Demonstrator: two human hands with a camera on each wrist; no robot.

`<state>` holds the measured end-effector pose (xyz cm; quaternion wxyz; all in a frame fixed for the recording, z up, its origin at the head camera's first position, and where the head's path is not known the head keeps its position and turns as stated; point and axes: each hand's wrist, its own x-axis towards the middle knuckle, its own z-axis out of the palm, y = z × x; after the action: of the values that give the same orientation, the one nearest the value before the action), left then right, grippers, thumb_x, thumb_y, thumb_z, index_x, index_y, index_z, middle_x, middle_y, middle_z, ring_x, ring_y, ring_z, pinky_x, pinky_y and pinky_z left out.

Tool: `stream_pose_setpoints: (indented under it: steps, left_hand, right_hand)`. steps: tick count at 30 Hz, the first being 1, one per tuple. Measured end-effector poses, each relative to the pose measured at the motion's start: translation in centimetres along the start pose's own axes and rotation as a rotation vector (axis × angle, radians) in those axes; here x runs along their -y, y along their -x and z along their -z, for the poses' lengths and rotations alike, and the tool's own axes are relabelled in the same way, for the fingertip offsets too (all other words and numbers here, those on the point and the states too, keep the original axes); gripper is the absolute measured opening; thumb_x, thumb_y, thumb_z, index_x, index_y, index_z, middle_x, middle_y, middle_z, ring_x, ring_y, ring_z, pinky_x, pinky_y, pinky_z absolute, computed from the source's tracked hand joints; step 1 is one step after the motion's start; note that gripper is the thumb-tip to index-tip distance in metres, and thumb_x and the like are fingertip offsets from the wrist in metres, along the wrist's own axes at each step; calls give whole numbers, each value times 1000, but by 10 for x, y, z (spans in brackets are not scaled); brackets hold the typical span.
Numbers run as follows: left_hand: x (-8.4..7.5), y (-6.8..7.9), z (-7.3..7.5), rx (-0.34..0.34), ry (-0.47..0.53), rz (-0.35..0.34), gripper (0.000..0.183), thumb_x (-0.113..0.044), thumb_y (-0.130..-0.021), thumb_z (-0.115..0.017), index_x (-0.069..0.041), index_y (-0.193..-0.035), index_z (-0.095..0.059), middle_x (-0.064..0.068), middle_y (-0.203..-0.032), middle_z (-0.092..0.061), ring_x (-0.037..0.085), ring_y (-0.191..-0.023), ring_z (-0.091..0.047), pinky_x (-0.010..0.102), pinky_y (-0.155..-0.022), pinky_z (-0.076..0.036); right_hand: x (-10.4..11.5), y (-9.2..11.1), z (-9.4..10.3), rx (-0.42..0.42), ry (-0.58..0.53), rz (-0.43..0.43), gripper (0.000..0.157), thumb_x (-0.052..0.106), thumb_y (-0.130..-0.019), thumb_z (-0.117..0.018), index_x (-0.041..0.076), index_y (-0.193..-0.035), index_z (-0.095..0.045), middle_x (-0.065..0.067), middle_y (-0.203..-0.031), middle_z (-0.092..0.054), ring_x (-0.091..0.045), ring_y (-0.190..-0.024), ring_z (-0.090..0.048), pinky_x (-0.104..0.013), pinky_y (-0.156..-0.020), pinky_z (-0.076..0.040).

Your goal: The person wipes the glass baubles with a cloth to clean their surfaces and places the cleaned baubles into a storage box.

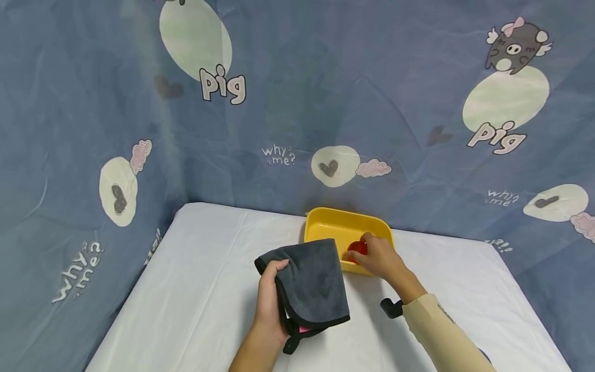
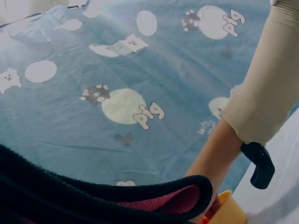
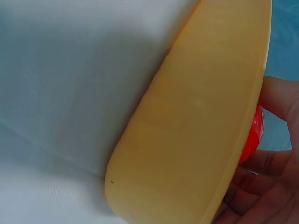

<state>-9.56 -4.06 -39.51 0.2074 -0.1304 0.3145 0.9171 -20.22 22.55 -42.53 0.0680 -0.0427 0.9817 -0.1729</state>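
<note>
My left hand grips a folded grey cloth with black edging, its thumb on top near the left edge. A bit of pink lining shows between the folds, and a dark loop hangs below. In the left wrist view the cloth fills the lower edge. Over the yellow tub at the back of the table, my right hand has its thumb and fingers around a shiny red round object. The right wrist view shows this red object just past the tub's rim, partly hidden.
A white sheet covers the table. Behind and beside it hangs a blue printed curtain. At the right wrist a black strap-like piece sticks out below the beige sleeve.
</note>
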Motion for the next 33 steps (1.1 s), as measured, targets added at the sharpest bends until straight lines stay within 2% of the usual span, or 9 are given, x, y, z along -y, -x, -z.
stream_pose_setpoints:
  steps: [7,13,19,25,30,33]
  left_hand:
    - [0,0,-1,3,-2,20,66,-41,-101,-44,-11,-157,-27,10,-145,-44,22,-122,-55,34,-103,-47]
    - [0,2,-4,16,-9,38,68,-42,-101,-43,-11,-159,-26,11,-148,-43,23,-124,-54,35,-104,-46]
    - [0,3,-5,28,-3,55,67,-42,-101,-43,-11,-158,-27,11,-146,-44,24,-123,-53,36,-103,-46]
    - [-2,5,-5,6,7,48,62,-41,-100,-43,-12,-154,-31,9,-139,-47,23,-118,-56,36,-100,-48]
    - [-1,3,-8,35,23,46,55,-40,-101,-42,-12,-148,-37,7,-133,-52,21,-115,-58,35,-99,-49]
    - [0,1,-9,29,20,45,53,-39,-101,-42,-13,-146,-38,6,-131,-52,21,-114,-58,35,-99,-49]
  right_hand:
    - [2,-1,-1,42,5,-19,56,40,-91,-81,-5,-120,-61,-12,-95,-66,-24,-79,-59,-38,-73,-57]
    - [2,-3,-1,78,16,-20,56,44,-90,-81,-3,-115,-62,-8,-87,-63,-24,-74,-57,-34,-67,-52]
    - [2,-7,-2,99,-3,-47,52,43,-90,-81,-2,-110,-63,-8,-85,-61,-24,-74,-56,-34,-67,-49]
    - [2,-13,-2,132,-28,-36,48,44,-90,-82,2,-103,-62,-7,-83,-60,-25,-75,-56,-35,-68,-48]
    - [0,-15,4,156,-9,-61,48,45,-90,-81,3,-101,-61,-8,-82,-59,-25,-75,-55,-36,-69,-47]
    - [-1,-16,7,181,1,-66,47,47,-91,-80,5,-99,-61,-7,-81,-59,-24,-74,-55,-35,-67,-46]
